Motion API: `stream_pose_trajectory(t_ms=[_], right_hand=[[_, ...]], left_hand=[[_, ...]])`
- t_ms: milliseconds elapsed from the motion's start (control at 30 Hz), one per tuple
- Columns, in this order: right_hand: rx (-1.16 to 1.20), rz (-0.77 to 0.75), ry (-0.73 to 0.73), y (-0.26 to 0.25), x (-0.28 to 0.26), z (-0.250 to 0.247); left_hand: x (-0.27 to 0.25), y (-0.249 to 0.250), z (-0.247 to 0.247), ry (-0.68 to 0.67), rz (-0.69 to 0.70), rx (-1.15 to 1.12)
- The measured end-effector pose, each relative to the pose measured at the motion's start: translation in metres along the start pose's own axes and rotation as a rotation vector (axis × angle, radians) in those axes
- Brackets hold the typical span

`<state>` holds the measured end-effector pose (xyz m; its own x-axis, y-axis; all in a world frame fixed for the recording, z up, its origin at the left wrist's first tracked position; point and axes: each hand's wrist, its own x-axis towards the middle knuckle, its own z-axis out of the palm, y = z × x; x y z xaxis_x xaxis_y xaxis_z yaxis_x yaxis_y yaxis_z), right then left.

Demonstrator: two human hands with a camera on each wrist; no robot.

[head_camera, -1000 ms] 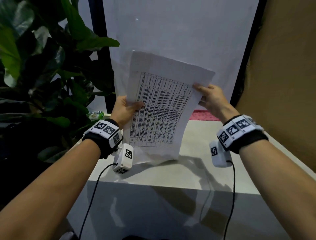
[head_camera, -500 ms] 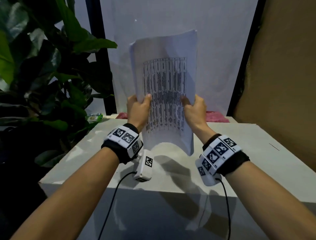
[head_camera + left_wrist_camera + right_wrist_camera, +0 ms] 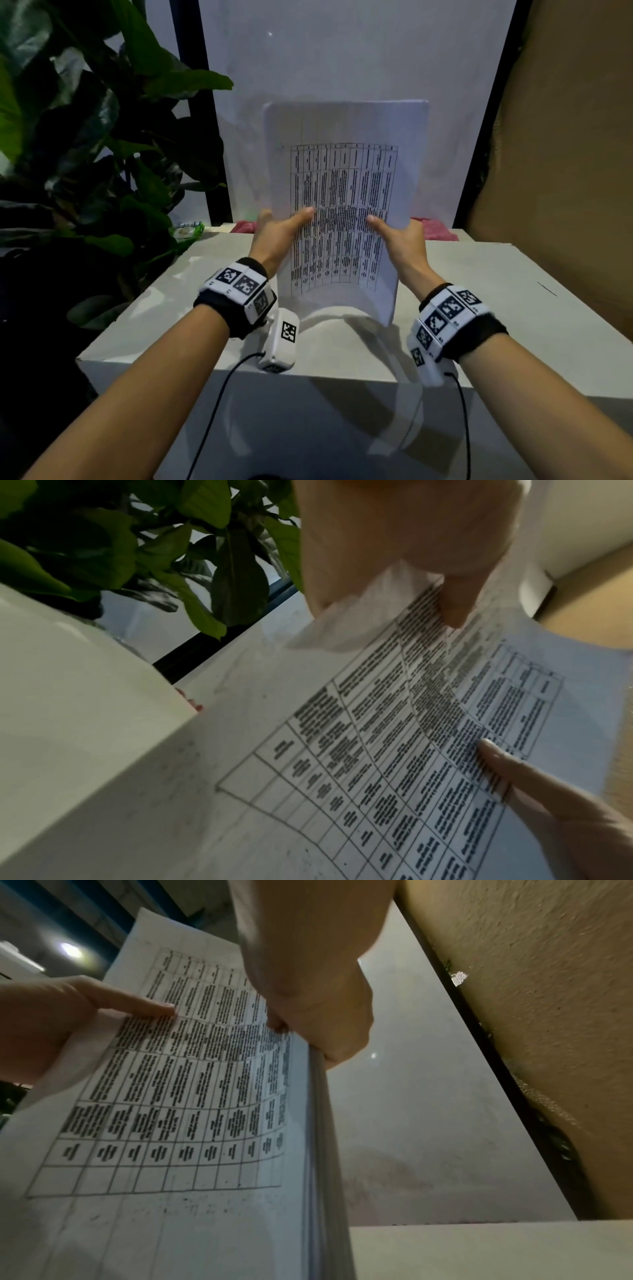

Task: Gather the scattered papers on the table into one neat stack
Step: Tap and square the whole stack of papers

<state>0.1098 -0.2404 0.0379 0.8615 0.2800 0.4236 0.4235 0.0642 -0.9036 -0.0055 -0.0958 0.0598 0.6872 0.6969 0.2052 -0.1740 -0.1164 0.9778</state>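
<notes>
One stack of papers point(image 3: 342, 205), upright on table point(image 3: 513, 308); our left hand point(image 3: 277, 236) and right hand point(image 3: 400, 240) grip its sides. Risk: bowed sheets fanning out if we squeeze harder.

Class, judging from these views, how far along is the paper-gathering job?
Done: the papers are gathered into one upright bundle. In hand: the left hand and right hand grip its sides, bowing it above the table. Left: laying the squared stack flat.

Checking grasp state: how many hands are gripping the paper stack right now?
2. The left hand grips the paper stack at its left edge; the right hand grips its right edge. Stack stands upright above the table.
</notes>
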Motion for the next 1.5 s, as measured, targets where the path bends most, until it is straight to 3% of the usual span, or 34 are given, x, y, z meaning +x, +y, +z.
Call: stream_pose_trajectory(t_ms=[200, 433, 500, 667, 767, 867, 1033, 1266, 1400, 1500], right_hand=[[-0.038, 0.213, -0.105, 0.033, -0.019, -0.002], [-0.153, 0.321, -0.153, 0.046, -0.026, -0.004], [-0.202, 0.354, -0.156, 0.049, -0.029, -0.005], [-0.267, 0.398, -0.206, 0.038, -0.022, -0.009], [-0.216, 0.414, -0.223, 0.028, -0.012, -0.018], [-0.098, 0.424, -0.228, 0.024, -0.012, -0.038], [0.007, 0.509, -0.407, 0.033, -0.033, -0.085], [-0.097, 0.512, -0.144, 0.042, -0.045, -0.152], [-0.186, 0.591, -0.058, 0.053, -0.041, -0.202], [-0.24, 0.652, -0.034, 0.066, -0.037, -0.235]], left_hand=[[-0.008, -0.043, -0.008, -0.02, -0.055, 0.033], [-0.017, -0.07, -0.011, 0.009, -0.174, 0.149], [-0.024, -0.075, -0.013, -0.058, -0.202, 0.202], [-0.031, -0.055, -0.013, -0.109, -0.13, 0.241], [-0.03, -0.035, -0.005, -0.103, -0.071, 0.171], [-0.022, -0.035, 0.004, -0.127, -0.111, 0.053], [-0.019, -0.05, 0.029, -0.157, -0.171, -0.065], [-0.034, -0.065, 0.095, -0.325, -0.272, 0.036], [-0.047, -0.072, 0.132, -0.517, -0.374, 0.084], [-0.055, -0.084, 0.163, -0.565, -0.389, 0.123]])
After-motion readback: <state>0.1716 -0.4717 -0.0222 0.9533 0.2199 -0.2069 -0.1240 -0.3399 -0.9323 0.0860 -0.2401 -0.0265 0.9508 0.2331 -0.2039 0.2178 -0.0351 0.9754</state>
